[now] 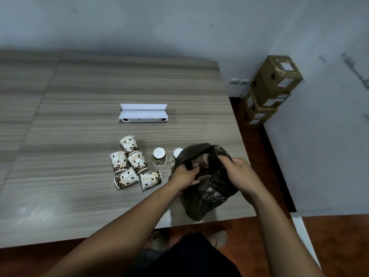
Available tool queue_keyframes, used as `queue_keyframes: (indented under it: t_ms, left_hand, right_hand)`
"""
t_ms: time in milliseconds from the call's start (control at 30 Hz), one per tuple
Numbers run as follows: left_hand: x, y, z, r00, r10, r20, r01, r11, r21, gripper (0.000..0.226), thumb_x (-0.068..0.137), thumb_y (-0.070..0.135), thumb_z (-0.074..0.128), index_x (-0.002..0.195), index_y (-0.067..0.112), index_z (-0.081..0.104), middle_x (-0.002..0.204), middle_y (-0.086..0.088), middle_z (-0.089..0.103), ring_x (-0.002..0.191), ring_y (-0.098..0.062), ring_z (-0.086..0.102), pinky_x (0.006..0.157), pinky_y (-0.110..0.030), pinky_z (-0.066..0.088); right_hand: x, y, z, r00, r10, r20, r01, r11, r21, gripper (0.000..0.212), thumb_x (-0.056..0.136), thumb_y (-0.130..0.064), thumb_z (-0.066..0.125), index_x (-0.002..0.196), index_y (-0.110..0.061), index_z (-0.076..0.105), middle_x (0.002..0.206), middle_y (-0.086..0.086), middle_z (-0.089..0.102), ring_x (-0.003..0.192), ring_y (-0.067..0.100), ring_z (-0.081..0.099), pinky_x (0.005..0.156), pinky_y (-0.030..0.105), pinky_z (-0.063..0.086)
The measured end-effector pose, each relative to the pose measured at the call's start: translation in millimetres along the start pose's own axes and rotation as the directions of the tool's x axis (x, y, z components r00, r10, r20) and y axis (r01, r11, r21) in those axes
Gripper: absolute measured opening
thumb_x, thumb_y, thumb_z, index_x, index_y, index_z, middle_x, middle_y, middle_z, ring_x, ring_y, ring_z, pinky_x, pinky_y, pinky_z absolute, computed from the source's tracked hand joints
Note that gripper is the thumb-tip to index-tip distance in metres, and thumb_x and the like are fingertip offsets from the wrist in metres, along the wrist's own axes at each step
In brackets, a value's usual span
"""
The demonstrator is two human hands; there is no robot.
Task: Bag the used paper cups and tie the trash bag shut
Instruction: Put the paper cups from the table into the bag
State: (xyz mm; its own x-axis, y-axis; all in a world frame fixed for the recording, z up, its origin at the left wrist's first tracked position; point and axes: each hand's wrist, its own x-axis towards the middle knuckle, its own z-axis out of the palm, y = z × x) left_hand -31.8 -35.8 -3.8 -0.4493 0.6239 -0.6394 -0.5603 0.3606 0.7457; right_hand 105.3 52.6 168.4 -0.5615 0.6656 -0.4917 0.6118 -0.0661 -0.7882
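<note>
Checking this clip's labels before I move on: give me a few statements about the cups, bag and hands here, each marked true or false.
1. Both hands, left hand and right hand, grip the mouth of the black bag. True.
2. All cups are already bagged. False: seven remain on the table.
3. Two cups stand upside down next to the bag. True.
4. The bag is tied shut. False: its mouth is held open.
5. The white box lies inside the bag. False: it lies on the table beyond the cups.
</note>
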Motion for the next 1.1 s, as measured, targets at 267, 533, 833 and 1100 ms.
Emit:
queue_keyframes:
  t_ms: [267,533,833,1100]
  left_hand:
    - [4,-6,-45,0.997,0.053,-0.057,-0.034,0.956,0.292,0.02,0.104,0.019,0.065,0.121,0.012,0.072,0.116,-0.014,0.074,0.097,-0.019,0.068,0.078,-0.037,0.064]
    - [11,-50,-120,0.772,-0.035,-0.634,0.286,0.911,0.298,0.035,0.09,0.049,0.051,0.11,0.032,0.075,0.137,-0.023,0.06,0.113,-0.045,0.064,0.097,-0.037,0.049]
    - [18,-91,-156,0.887,-0.249,-0.388,0.269,0.963,-0.003,0.031,0.093,0.033,0.067,0.117,0.014,0.072,0.096,-0.005,0.064,0.072,-0.023,0.057,0.066,-0.03,0.05]
    - [-13,-71,-147,0.962,-0.19,-0.195,0.13,0.949,-0.287,0.029,0.1,0.031,0.065,0.118,0.011,0.076,0.078,-0.006,0.074,0.063,-0.017,0.057,0.063,-0.033,0.038]
  right_hand:
    - [15,14,6,0.979,-0.068,-0.19,0.093,0.988,0.126,0.027,0.111,-0.03,0.062,0.107,-0.008,0.077,0.097,0.008,0.083,0.087,0.016,0.079,0.061,0.014,0.057]
    - [23,27,27,0.981,0.114,-0.155,-0.064,0.953,0.297,0.026,0.11,-0.035,0.064,0.104,-0.022,0.086,0.1,0.003,0.088,0.103,0.024,0.082,0.098,0.048,0.066]
    - [24,39,32,0.989,0.138,-0.054,-0.107,0.919,0.38,0.027,0.112,-0.028,0.06,0.112,-0.015,0.083,0.106,0.011,0.087,0.108,0.028,0.081,0.094,0.044,0.063]
    - [33,46,30,0.961,0.267,-0.07,-0.164,0.756,0.634,0.022,0.116,-0.016,0.052,0.13,-0.007,0.068,0.123,0.022,0.08,0.116,0.037,0.077,0.098,0.049,0.063]
